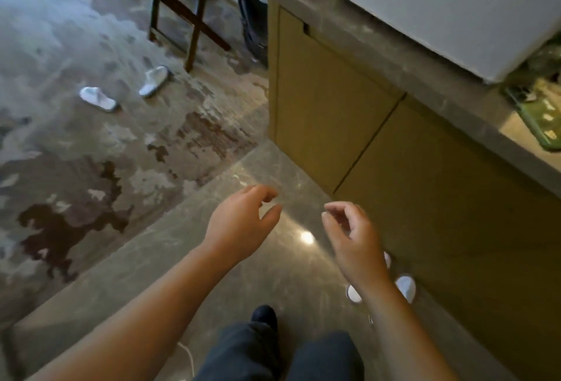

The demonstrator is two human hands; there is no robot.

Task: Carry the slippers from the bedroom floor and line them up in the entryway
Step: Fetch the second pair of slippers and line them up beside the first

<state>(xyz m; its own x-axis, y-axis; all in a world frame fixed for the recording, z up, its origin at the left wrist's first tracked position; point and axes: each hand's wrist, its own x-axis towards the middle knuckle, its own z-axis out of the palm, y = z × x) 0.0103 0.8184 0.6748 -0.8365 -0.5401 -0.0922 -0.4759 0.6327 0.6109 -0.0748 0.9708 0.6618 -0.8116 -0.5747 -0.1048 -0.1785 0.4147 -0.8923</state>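
Two white open-toe slippers lie on the patterned carpet, well ahead of the left hand and to its left: left slipper angled, right slipper angled the other way, apart. More white slippers sit on tile just beneath the right hand, partly hidden by the forearm

Dim warm light; glare spot on floor tile; soft blur.

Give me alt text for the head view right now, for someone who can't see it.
Two empty hands, left hand and right hand, hover open over a glossy stone floor. Two white slippers lie apart on the patterned carpet ahead, near a wooden stand. More white slippers sit by the cabinet, partly hidden behind the right forearm.
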